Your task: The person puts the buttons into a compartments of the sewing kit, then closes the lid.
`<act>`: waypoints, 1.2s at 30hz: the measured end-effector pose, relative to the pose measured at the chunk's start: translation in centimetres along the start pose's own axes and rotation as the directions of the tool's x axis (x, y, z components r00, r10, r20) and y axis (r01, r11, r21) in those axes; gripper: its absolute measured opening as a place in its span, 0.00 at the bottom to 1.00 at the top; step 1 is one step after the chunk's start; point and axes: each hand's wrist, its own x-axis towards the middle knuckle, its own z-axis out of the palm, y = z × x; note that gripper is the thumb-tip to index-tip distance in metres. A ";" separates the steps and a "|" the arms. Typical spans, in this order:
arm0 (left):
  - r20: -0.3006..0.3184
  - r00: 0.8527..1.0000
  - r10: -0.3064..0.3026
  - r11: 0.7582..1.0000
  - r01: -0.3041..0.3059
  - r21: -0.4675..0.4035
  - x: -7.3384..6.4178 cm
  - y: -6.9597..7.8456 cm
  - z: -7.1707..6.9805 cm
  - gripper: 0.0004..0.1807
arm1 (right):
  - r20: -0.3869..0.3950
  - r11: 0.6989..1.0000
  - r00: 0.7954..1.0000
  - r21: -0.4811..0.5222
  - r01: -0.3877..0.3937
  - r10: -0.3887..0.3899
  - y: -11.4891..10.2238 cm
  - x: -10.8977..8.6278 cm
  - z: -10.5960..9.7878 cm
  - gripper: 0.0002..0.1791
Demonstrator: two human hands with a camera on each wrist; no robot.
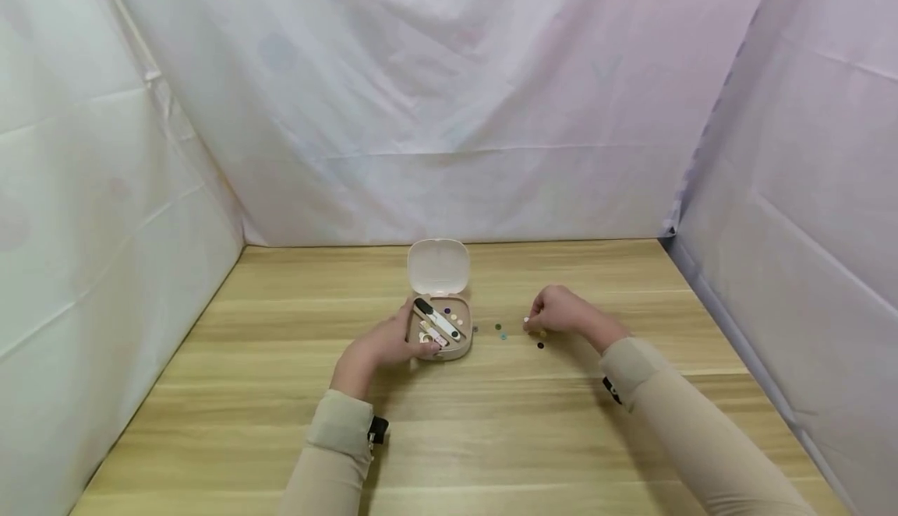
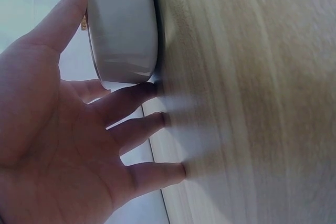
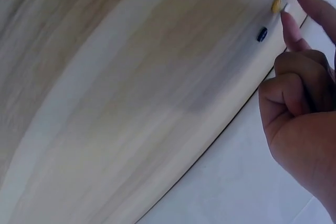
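Observation:
An open beige sewing box [image 1: 459,350] stands on the table with its lid [image 1: 438,266] raised. My left hand [image 1: 386,342] holds it at its left side, thumb at the front rim; in the left wrist view the other fingers [image 2: 139,129] spread beside and below it. Inside lie thread snips [image 1: 438,319] with a black end, small pale items and several buttons [image 1: 447,311]. To the right, my right hand [image 1: 561,309] reaches down to a white button [image 1: 526,319]. In the right wrist view its thumb and forefinger tips stand apart around small buttons, the other fingers curled.
Loose buttons lie between box and right hand: a green one [image 1: 498,326], a teal one [image 1: 503,337] and a greyish one [image 1: 475,329]. A yellow button [image 3: 276,4] and a dark button [image 3: 262,34] lie near the right fingertips. White cloth [image 1: 449,111] hangs around the wooden table [image 1: 449,438].

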 end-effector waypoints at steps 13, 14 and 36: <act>0.007 1.000 -0.029 0.999 0.029 0.016 -0.3 -0.1 0.0 0.67 | 0.054 0.998 0.997 -0.029 0.049 -0.047 -0.7 0.3 0.4 0.12; 0.005 1.000 -0.030 0.999 0.030 0.016 -0.3 -0.1 0.0 0.66 | 0.052 0.998 0.997 -0.026 0.049 -0.048 -0.7 0.3 0.4 0.11; 0.002 1.000 -0.002 0.999 0.002 0.034 -0.2 0.0 -0.3 0.66 | -0.116 0.963 0.992 0.261 0.068 -0.039 -13.2 5.6 3.9 0.06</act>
